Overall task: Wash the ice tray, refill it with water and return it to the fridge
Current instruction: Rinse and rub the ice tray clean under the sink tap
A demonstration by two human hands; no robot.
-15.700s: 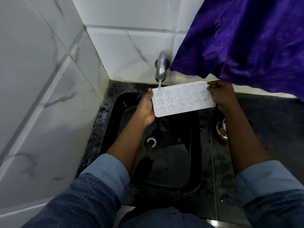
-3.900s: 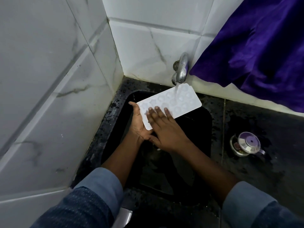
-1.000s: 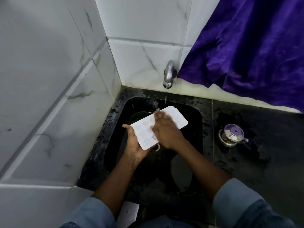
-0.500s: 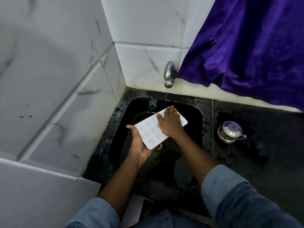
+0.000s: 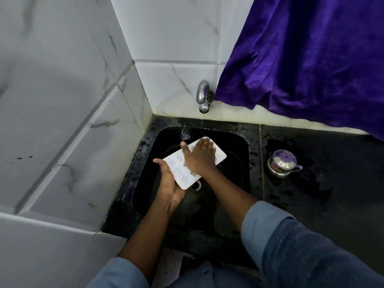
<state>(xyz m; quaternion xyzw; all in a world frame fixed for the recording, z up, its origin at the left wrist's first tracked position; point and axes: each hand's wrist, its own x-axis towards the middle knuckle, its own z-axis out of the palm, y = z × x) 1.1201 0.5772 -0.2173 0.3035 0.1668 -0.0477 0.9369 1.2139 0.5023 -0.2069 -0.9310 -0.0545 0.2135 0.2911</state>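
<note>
The white ice tray (image 5: 180,167) is tilted over the black sink (image 5: 252,163). The left hand (image 5: 170,185) cups and grips its near end from below. The right hand (image 5: 200,157) lies flat on top, fingers straight. A label on the steel pot (image 5: 283,163) on the bench (image 5: 332,167) is too small to read.

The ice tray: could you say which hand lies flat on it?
The right hand, flat across the ice tray; the left hand grips its near end.

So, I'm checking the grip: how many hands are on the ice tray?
2. The left hand holds the ice tray's near end from below; the right hand lies flat on its top, above the sink.
</note>
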